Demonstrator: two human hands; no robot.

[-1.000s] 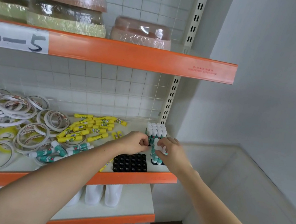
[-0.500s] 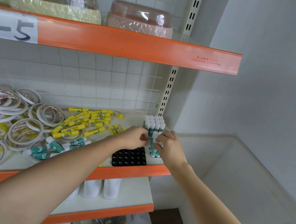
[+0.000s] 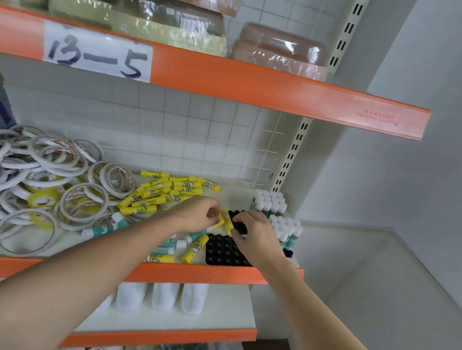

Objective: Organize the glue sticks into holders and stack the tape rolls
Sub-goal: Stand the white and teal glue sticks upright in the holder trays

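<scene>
left arm: reached forward, bare | left hand [image 3: 198, 213]: fingers curled, pinched a yellow glue stick [image 3: 220, 220] | right arm: extended | right hand [image 3: 256, 235]: palm down, gripped a black holder [image 3: 239, 221]

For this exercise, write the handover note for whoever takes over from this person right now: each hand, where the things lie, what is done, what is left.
Left hand pinches a yellow glue stick.
Right hand grips a small black plastic holder.
Done: white-capped green glue sticks stand upright at the shelf's right end.
Left: the empty black socket tray, loose yellow glue sticks, lying green ones, unstacked white tape rolls.
</scene>
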